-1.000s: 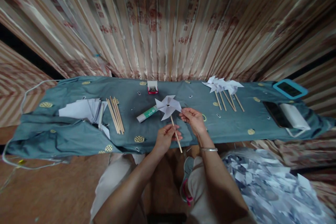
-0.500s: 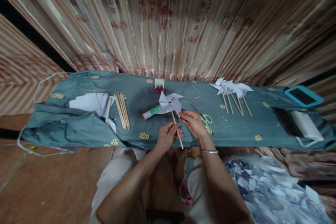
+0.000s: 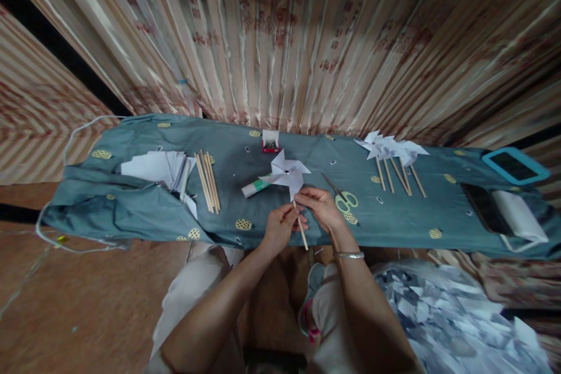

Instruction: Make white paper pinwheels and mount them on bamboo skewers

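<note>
A white paper pinwheel (image 3: 280,175) on a thin wooden stick is held over the near edge of the table. A small dark pin head shows at its centre. My left hand (image 3: 279,228) is closed around the stick below the paper blades. My right hand (image 3: 323,208), with a silver bangle at the wrist, pinches at the lower blade where it meets the stick; its fingertips partly cover that spot. Behind the pinwheel lies a green and white glue stick (image 3: 254,187), partly hidden by a blade. A small red box (image 3: 270,143) of pins stands open beyond it.
Scissors (image 3: 346,201) with green handles lie right of my hands. Finished pinwheels (image 3: 385,149) rest farther right, near a phone (image 3: 484,207) and a blue-framed tablet (image 3: 515,165). Loose sticks (image 3: 207,181) and paper sheets (image 3: 149,168) lie left. A bag of paper pieces (image 3: 460,315) sits below.
The pinwheel's blades have turned, so one now points down along the stick. My right fingers have moved in to that blade and the stick. The view has shifted slightly.
</note>
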### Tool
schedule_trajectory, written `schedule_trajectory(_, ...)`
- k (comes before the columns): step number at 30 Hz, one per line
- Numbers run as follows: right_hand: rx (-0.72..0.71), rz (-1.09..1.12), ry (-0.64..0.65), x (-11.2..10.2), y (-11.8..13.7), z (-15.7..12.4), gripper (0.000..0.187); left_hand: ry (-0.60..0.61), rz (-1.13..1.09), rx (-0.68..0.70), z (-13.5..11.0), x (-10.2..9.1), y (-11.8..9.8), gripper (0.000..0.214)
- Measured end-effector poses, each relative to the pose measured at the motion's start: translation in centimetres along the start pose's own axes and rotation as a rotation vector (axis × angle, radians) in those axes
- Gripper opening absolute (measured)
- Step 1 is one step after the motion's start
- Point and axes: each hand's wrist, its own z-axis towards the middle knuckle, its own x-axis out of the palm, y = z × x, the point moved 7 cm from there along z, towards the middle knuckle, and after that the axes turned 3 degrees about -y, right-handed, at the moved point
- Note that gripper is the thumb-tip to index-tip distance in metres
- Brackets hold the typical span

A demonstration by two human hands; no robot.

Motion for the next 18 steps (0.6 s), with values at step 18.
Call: schedule_trajectory(18,-0.315,-0.295,-0.504,-7.4,2.8,0.3,0.047,0.127,0.04,-0.081,-0.4,0.7,1.2,0.043)
